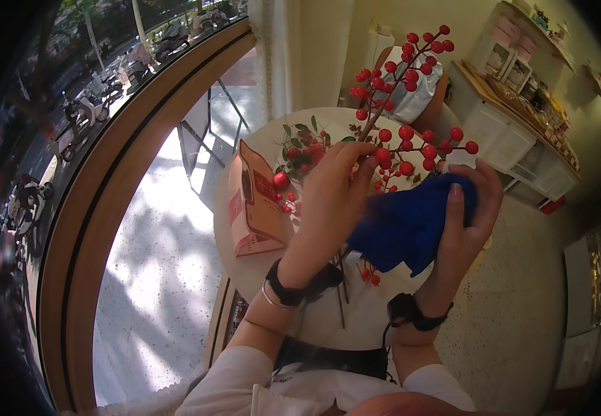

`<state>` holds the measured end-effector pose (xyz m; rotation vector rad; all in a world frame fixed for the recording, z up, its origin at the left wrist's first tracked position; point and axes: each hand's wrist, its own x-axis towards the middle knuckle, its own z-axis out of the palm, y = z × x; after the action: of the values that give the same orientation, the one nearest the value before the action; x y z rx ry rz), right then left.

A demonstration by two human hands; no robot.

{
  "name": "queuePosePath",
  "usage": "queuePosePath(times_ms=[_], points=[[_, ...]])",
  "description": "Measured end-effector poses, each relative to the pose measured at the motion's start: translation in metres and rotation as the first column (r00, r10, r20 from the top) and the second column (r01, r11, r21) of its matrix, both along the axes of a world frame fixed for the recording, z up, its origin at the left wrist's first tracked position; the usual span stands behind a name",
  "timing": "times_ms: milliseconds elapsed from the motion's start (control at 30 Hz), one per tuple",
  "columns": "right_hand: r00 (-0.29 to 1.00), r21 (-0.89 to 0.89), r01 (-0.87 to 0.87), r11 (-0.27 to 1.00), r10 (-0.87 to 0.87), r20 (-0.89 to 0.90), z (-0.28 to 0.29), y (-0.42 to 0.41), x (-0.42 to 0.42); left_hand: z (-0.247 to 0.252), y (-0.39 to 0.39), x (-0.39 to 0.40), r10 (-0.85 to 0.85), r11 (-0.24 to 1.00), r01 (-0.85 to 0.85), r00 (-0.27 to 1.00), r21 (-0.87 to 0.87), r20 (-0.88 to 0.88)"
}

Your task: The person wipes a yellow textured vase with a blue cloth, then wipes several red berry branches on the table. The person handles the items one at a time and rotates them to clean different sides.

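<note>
A branch of artificial-looking red berries (377,113) rises over a round white table (352,333). My left hand (331,195) pinches its brown stem between thumb and fingers, near a lower fork. My right hand (472,203) grips a blue cloth (404,223), its thumb across the front and fingers behind. The cloth hangs just below the lower berry cluster (429,152); whether they touch is hard to tell. Behind my left hand lie green-leaved sprigs with red fruit (305,148), partly hidden. Bare brown stems (342,299) stick out below the cloth.
A folded-top paper bag (259,200) bearing writing stands at the table's left. Beyond the table is a chair (433,106) with a white item on it. A wooden window frame (79,223) curves along the left; a white cabinet (503,127) stands at right.
</note>
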<state>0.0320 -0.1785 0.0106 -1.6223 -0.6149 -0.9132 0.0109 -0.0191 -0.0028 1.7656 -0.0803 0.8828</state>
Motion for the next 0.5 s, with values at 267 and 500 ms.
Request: queuePosePath(times_ms=[267, 500], points=[[0.969, 0.357, -0.125, 0.926, 0.192, -0.158, -0.008, 0.004, 0.016, 0.001, -0.01, 0.008, 0.013, 0.999, -0.015, 0.999, 0.037, 0.041], [0.851, 0.72, -0.286, 0.632, 0.513, -0.113, -0.026, -0.005, 0.034, 0.003, -0.014, -0.001, -0.225, 0.955, 0.231, 0.973, 0.188, -0.051]])
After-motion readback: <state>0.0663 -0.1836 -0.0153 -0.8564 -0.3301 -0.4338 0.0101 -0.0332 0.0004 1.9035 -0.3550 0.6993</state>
